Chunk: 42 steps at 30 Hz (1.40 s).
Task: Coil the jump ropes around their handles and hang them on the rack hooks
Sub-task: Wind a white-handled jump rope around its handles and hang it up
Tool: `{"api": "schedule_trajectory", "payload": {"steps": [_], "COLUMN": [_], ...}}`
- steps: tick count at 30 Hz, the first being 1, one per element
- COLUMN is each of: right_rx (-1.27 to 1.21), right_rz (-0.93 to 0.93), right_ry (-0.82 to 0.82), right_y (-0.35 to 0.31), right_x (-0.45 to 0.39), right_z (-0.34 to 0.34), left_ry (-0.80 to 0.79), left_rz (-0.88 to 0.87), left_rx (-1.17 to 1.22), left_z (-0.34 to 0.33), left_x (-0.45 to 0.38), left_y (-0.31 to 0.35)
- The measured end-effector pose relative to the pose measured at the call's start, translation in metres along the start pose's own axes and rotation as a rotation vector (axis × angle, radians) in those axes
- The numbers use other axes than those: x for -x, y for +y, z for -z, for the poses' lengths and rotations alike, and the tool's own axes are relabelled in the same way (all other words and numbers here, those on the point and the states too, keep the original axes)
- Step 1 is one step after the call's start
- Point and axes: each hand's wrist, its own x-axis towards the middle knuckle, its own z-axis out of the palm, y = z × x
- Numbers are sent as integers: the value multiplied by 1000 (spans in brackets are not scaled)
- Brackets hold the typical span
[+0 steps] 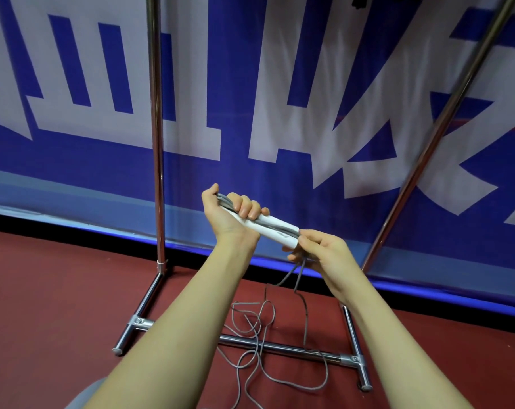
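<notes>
My left hand (pixel 232 209) grips the white jump rope handles (pixel 275 230) held side by side, with a few turns of grey rope under its fingers. My right hand (pixel 321 252) pinches the grey rope at the handles' lower right end. From there the rest of the grey rope (pixel 259 335) hangs down and lies in loose loops on the red floor, across the rack's bottom bar. The chrome rack (pixel 156 143) stands right in front of me. Its hooks are out of view.
The rack's two uprights rise on the left and on the right (pixel 427 149), joined low down by a cross bar (pixel 294 348) with feet on the red floor. A blue and white banner (pixel 280 98) hangs close behind the rack.
</notes>
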Motion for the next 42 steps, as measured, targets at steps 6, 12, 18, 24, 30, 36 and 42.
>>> {"api": "schedule_trajectory", "payload": {"steps": [6, 12, 18, 24, 30, 36, 42], "right_rx": [85, -48, -136, 40, 252, 25, -52], "right_rz": [-3, 26, 42, 50, 29, -38, -47], "right_ry": [-97, 0, 62, 200, 192, 41, -25], "right_y": [-9, -8, -6, -2, 2, -11, -20], "right_x": [2, 1, 0, -1, 4, 16, 24], "right_z": [-4, -6, -4, 15, 23, 22, 23], "left_ry": [-49, -104, -75, 72, -679, -960, -1060], "left_rz": [-13, 3, 51, -201, -955, -1482, -1466], "left_rx": [-62, -32, -8, -624, -1838, -2162, -2145], "left_z": [-1, -5, -5, 19, 41, 45, 36], "left_x": [4, 6, 4, -13, -8, -14, 10], "left_y": [-6, -8, -10, -18, -17, -4, 10]}}
